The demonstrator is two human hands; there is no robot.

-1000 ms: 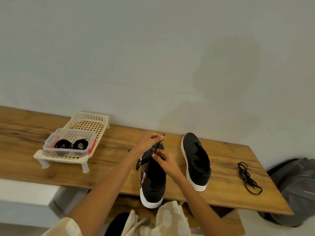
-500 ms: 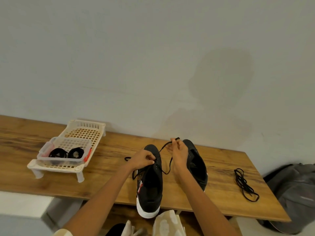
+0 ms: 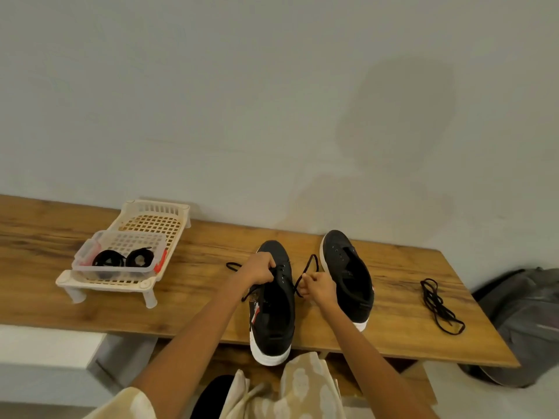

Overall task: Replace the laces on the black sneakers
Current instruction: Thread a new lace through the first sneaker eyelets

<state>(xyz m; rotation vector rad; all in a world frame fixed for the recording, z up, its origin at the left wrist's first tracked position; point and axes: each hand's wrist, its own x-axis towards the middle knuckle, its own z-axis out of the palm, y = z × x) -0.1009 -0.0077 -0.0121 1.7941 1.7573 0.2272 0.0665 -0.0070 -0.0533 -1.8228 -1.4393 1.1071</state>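
**Lacing at the wooden bench**

Wooden bench (image 3: 196, 300) against a pale wall carries two black sneakers. On the near sneaker (image 3: 273, 309), the left hand (image 3: 257, 269) pinches one end of the lace (image 3: 305, 275); the right hand (image 3: 320, 287) grips the other, fingers curled. The second sneaker (image 3: 348, 276) stands just right. A loose lace (image 3: 440, 306) lies farther right; a basket (image 3: 130, 252) sits left.

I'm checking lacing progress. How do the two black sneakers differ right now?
The left sneaker has a lace running through its eyelets, gripped by the left hand and right hand; the right sneaker shows bare eyelets and is untouched. The left sneaker's heel overhangs the bench edge; the right sits farther back. Both are black with white soles.
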